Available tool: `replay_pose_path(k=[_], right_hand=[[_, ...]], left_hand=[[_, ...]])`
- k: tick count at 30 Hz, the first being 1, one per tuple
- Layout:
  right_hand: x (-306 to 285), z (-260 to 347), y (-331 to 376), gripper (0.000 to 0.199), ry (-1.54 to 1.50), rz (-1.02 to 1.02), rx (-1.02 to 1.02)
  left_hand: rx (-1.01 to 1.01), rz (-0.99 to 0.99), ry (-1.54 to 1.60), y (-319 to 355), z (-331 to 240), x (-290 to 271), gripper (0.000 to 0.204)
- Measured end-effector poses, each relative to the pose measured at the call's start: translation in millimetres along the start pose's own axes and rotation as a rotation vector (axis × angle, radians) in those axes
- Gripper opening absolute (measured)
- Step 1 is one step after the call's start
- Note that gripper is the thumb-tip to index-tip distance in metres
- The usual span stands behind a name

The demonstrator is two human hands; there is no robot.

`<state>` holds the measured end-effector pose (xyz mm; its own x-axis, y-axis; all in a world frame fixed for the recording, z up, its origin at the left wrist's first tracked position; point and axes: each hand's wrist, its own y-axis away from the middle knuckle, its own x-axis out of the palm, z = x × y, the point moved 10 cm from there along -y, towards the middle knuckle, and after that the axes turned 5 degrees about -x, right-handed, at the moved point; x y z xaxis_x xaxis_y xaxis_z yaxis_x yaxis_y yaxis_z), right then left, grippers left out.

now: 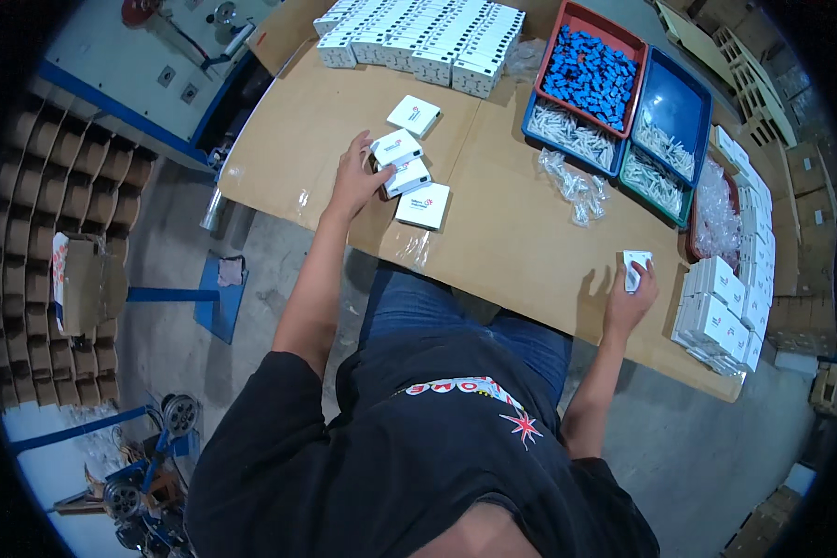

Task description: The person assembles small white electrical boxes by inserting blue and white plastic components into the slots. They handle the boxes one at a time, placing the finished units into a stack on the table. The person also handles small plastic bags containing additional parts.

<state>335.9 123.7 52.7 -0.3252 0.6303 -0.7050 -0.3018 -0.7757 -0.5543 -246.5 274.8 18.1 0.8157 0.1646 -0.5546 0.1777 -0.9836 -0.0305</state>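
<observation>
Two hands at a cardboard-covered table, each at small white boxes

Nearest is the wearer's own body, seen from above: a black T-shirt [409,474] and blue jeans [414,302] against the table edge. Both bare forearms reach forward over the table [507,228].

The right hand [632,296], farther to the right, is closed on a small white box [636,259], pinched between thumb and fingers near the table's near edge. Just right of it, more white boxes stand in a stack [716,312] at the table's corner.

The left hand [352,183] is curved, thumb and fingers at the left end of an upper white box [396,146], which overlaps a lower white box [409,177]; whether it grips firmly I cannot tell. One more white box [424,206] lies nearer the wearer, another [414,115] beyond.

Past the hands, toward the right, clear plastic bags [575,189] lie before several trays. A red tray [638,88] holds blue pieces [591,76]; blue and green trays around it hold slim white pieces [572,132]. At the far edge stand tight rows of white boxes [428,37].
</observation>
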Motion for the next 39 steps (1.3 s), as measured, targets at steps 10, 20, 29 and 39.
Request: replay_pose_path(k=[10, 20, 29, 39], right_hand=[[43.6, 149.7, -14.7, 0.024, -0.571, 0.416, 0.07], [98.4, 219.1, 38.0, 0.05, -0.973, 0.759, 0.232], [37.1, 226.5, 29.5, 0.053, -0.729, 0.544, -0.259], [38.1, 236.5, 37.6, 0.056, -0.583, 0.49, -0.445]], left_hand=[[0.379, -0.14, 0.099, 39.5, -88.0, -3.3, 0.088], [0.682, 0.344, 0.134, 170.6, -209.8, 96.9, 0.1], [-0.784, 1.048, 1.058, 209.1, -135.0, 202.1, 0.065], [-0.876, 0.793, 1.383, 211.7, -144.4, 217.0, 0.05]])
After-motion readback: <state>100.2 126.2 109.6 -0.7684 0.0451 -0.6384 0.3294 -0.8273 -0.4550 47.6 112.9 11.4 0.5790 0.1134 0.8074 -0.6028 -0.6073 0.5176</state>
